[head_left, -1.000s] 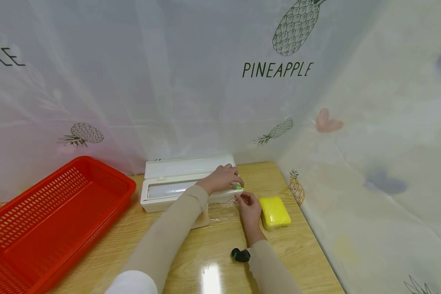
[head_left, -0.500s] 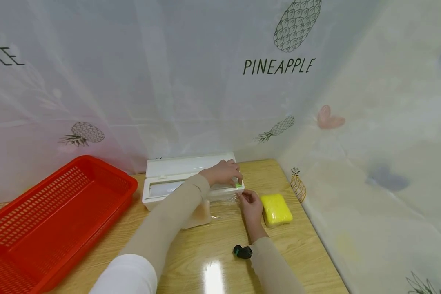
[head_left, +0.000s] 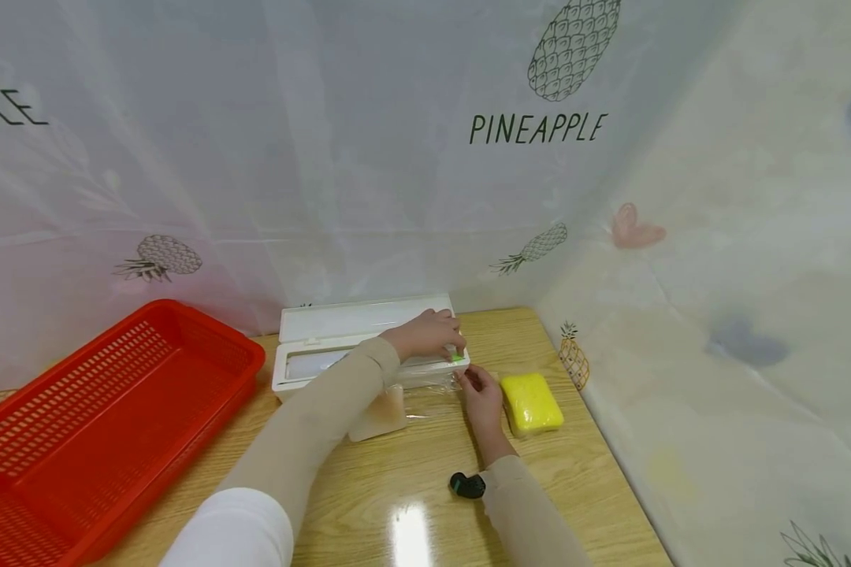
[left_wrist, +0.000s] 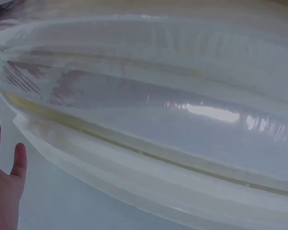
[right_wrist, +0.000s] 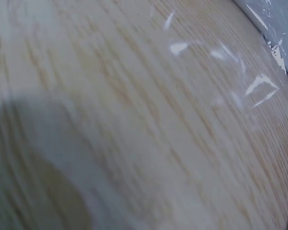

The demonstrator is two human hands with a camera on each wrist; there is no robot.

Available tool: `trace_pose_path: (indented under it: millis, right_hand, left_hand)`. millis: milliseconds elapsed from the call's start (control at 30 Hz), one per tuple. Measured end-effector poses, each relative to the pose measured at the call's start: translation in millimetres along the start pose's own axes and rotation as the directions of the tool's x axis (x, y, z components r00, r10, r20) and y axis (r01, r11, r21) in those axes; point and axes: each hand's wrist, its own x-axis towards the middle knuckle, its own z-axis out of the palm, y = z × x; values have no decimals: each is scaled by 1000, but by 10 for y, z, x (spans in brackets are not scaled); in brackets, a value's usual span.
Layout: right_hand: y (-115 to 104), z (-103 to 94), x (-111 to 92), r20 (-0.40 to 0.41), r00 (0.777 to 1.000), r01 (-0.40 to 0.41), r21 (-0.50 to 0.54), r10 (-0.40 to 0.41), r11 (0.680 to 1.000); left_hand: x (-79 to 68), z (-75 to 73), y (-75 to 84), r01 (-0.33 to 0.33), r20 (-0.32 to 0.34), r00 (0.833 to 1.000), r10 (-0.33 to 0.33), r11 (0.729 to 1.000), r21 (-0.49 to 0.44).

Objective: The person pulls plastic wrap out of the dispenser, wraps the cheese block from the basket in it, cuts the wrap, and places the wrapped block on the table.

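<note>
A white cling film dispenser (head_left: 369, 307) stands at the back of the table with its lid raised and a film roll (head_left: 315, 364) lying inside. My left hand (head_left: 425, 335) reaches over the dispenser's right end, its bent fingers on a small green slide cutter (head_left: 458, 357). In the left wrist view, clear cling film (left_wrist: 134, 72) stretches over the roll. At the front right corner my right hand (head_left: 484, 398) pinches the film's edge. Film hangs forward over the table near a pale orange flat block (head_left: 383, 413), partly hidden by the left sleeve.
To the right of my right hand sits a shiny yellow block (head_left: 532, 403) in clear wrap. A red perforated basket (head_left: 248, 370) fills the left side. Printed cloth (head_left: 369, 197) hangs behind the table (head_left: 369, 488) and along its right side.
The head view shifts slightly, and the left forearm moves a little to the left, uncovering more of the pale orange block. Both hands keep nearly the same places at the dispenser.
</note>
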Motion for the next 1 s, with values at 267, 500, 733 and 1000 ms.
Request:
trace_pose_path:
  millis: [267, 500, 733, 1000]
  right_hand:
    - [-3, 6, 3, -2, 1000, -14, -50, 14, 999]
    - [13, 7, 9, 6, 1000, -23, -51, 24, 998]
    - [6, 0, -3, 17, 1000, -23, -62, 24, 998]
    - [-3, -5, 0, 20, 1000, -17, -72, 18, 997]
  left_hand:
    - [-61, -38, 14, -6, 14, 1000, 6, 1000, 14]
    - [-99, -67, 48, -11, 36, 999, 9, 999, 52]
    - [-104, -46, 41, -22, 35, 999, 19, 996, 92]
    - [-169, -82, 24, -57, 35, 998, 53, 993, 100]
